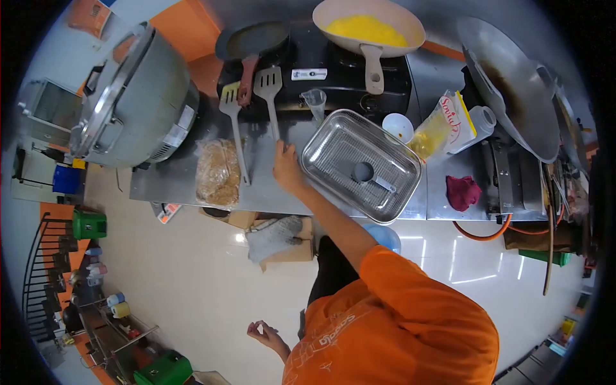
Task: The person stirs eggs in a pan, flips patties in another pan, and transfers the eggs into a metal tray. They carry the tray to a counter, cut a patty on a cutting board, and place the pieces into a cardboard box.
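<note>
At the counter's front, my right hand [287,168] has its fingers closed on the handle end of a grey slotted spatula [268,83], whose head points toward the stove. A second slotted spatula [230,99], with yellow residue on its head, lies to its left. Just right of the hand stands a metal tray [310,144] with a wire rack and a small round, dark-cupped tool [363,172]. My left hand [266,335] hangs low over the floor, its fingers loosely curled and apart, with nothing clearly visible in them.
On the black stove [346,80] are a pan [373,67] with yellow food and a dark pan [256,40]. A large pot [141,102] and a wrapped brown package [218,172] are leftward. Rightward are an oil pouch [439,125], a red cloth [462,192] and a wok [507,83].
</note>
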A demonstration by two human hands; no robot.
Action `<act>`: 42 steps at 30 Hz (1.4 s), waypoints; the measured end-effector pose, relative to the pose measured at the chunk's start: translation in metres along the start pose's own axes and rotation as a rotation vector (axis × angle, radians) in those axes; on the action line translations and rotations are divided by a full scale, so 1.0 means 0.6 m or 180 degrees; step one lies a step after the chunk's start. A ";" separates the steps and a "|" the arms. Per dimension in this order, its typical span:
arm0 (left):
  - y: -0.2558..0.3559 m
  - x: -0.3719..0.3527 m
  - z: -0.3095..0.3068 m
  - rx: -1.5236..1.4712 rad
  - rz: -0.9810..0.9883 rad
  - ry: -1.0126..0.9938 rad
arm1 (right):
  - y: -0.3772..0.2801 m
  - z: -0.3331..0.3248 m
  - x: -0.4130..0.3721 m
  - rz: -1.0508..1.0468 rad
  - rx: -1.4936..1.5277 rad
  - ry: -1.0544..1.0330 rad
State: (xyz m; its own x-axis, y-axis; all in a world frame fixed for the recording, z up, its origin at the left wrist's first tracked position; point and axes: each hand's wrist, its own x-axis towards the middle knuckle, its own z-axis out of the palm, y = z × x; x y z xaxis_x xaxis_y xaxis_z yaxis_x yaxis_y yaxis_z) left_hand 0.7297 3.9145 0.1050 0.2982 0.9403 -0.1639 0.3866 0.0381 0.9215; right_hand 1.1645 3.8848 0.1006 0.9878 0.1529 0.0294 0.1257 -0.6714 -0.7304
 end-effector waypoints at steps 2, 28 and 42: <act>-0.015 0.008 0.001 0.0073 0.0009 -0.0090 | -0.016 -0.086 0.002 -0.0080 -0.0019 -0.0405; -0.071 0.181 0.071 -0.0116 -0.0242 -0.0451 | 0.205 -0.318 0.129 -0.1045 -0.3404 0.0311; 0.287 0.363 0.614 0.2058 0.2785 -0.0378 | 0.050 -0.382 -0.288 -0.0642 -0.1555 0.0208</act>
State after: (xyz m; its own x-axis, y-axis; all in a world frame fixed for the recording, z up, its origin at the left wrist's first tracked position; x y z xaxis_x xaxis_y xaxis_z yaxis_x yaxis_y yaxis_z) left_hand 1.1827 4.0011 0.0981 0.7616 0.5156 0.3926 0.3747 -0.8446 0.3823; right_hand 1.0188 3.6722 0.2301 0.9413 0.2788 0.1904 0.3265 -0.8952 -0.3033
